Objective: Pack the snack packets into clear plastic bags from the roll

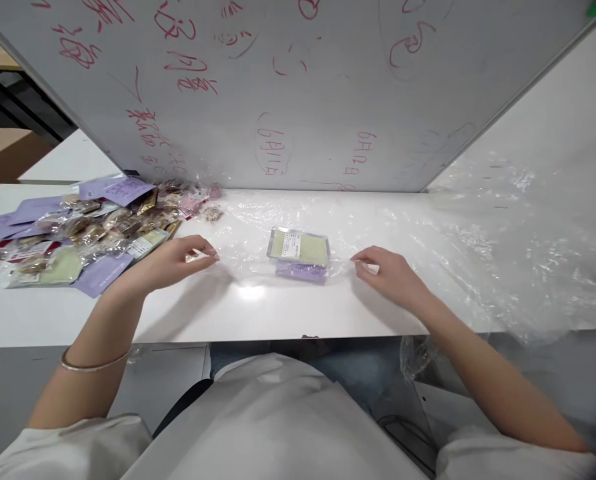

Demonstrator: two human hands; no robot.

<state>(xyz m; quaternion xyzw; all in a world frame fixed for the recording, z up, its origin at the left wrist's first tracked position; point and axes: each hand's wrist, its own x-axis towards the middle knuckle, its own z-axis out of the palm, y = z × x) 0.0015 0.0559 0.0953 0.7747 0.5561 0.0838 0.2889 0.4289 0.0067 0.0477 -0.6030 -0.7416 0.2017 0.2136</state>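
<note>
Red handwriting runs across the smooth whiteboard (pixel 318 100) that stands along the back of my glossy white table (pixel 278 317). At the far left, beyond the table, sits a plain brown box (pixel 3 150).

On the table's left side spreads a loose pile, slippery and crinkled: flat, matte lavender packets (pixel 103 273), pale green pouches (pixel 61 267) with clear margins, and lumpy brown pieces (pixel 91 233) sealed in shiny clear wrap. Toward the pile's right end, a few pinkish packets (pixel 193 202) show among the shine.

In the middle, between my hands, lies a flat rectangular green packet (pixel 311 248) with rounded corners, a silvery border and a white printed label (pixel 292 245). It overlaps a purple packet (pixel 301 271), which shows along the near side. Thin clear film (pixel 238 265) stretches beside them, wrinkled and catching the light. Farther right, a big rumpled sheet of clear plastic (pixel 523 260) covers the table's end.

My left hand (pixel 181 263), with a slim bangle (pixel 95 367) on that forearm, comes in bent at the wrist, thumb and forefinger pinched on the film. My right hand (pixel 391 277) mirrors it, thumb and fingertips pinched on the film's other side, forearm slanting outward. The two hands are well apart.
</note>
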